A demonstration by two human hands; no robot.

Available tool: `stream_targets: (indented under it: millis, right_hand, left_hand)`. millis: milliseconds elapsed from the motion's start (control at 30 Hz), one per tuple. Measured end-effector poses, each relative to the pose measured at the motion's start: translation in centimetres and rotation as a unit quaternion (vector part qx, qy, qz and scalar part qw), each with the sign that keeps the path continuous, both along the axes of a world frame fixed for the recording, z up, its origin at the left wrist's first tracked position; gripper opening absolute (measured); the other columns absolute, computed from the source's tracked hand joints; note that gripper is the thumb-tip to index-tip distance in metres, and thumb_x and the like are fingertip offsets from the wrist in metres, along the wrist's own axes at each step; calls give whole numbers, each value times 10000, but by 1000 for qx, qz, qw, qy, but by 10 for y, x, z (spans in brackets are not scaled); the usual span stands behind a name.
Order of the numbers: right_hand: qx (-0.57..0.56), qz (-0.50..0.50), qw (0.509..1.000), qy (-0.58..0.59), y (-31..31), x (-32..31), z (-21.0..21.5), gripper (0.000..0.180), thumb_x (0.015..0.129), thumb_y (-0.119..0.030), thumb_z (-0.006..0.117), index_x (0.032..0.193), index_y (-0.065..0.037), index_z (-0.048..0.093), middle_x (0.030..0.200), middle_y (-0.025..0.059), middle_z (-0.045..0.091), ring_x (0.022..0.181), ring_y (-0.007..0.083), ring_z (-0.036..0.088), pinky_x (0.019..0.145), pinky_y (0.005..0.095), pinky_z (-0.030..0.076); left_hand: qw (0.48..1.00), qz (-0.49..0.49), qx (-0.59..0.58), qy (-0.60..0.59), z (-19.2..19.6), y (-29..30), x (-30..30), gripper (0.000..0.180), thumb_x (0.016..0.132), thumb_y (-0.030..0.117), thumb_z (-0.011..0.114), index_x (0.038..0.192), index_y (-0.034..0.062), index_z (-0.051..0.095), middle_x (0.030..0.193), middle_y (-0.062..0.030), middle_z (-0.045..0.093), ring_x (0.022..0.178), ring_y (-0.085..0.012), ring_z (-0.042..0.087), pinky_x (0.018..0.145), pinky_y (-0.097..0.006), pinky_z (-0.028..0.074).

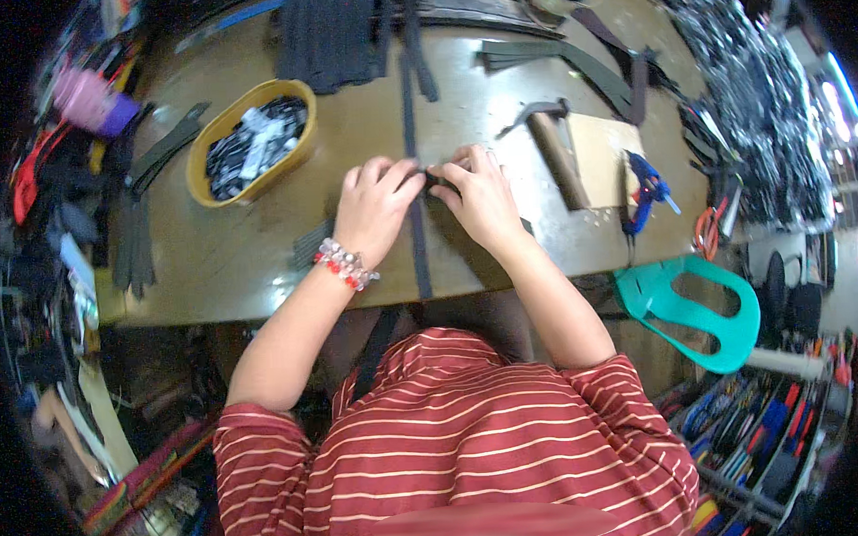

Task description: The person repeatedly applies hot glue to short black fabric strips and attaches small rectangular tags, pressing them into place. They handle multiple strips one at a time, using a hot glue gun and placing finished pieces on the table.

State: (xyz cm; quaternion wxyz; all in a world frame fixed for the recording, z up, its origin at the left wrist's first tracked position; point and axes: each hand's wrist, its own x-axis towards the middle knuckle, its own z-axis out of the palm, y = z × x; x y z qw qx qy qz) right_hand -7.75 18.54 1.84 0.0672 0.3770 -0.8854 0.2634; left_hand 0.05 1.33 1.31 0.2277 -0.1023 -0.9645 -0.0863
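Close together over the table's middle, both my hands work at one spot. My left hand, with a beaded bracelet at its wrist, has its fingertips pinched on a small dark piece. From the other side, the thumb and fingers of my right hand close on the same piece. Its exact kind is hidden by the fingers. A long dark strap runs beneath the hands toward the table's near edge; whether the piece is part of it I cannot tell.
A yellow basin of small black-and-white pieces stands left. Right lie a hammer, a beige board, a blue glue gun and orange-handled scissors. Dark straps lie at the back. A teal plastic chair stands right.
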Motion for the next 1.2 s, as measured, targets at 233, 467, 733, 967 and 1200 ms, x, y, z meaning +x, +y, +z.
stream_targets:
  millis: [233,467,733,967,1200]
  right_hand:
    - [-236,-517,794,217,197,-36,-19,603,758,-379,792,1076,22,472,962,125,520,896,256,518,850,379,413]
    - [190,-415,889,-43,230,-132,70,521,818,-525,644,1031,-50,661,915,218,682,887,385,660,761,460,509]
    - [188,-130,973,-25,72,-55,101,396,805,-472,693,853,-80,667,753,182,662,721,348,664,643,438,519]
    - [99,-8,995,-19,38,3,57,390,713,-452,770,812,-84,686,748,99,542,654,293,601,611,394,500]
    - [158,-64,985,-21,10,-10,65,451,732,-496,740,810,-56,686,809,138,568,720,306,616,661,406,508]
  left_hand:
    - [998,-21,0,-65,-12,3,1,363,824,91,509,1173,55,598,1230,-42,592,1014,-227,542,890,-376,445]
    - [997,-25,77,-18,-20,-1,3,360,815,45,514,1163,57,604,1201,-46,601,1005,-228,546,870,-365,455]
    - [947,16,319,-30,-23,-7,-2,254,834,5,583,1088,12,566,996,-131,596,883,-263,597,855,-365,479]
    - [941,15,336,-36,-24,-6,-2,353,794,11,641,1135,22,547,1012,-110,606,907,-239,589,856,-358,483]
    - [942,22,332,-38,-22,-7,-2,384,787,9,640,1156,35,538,1013,-109,608,908,-245,589,856,-366,480]
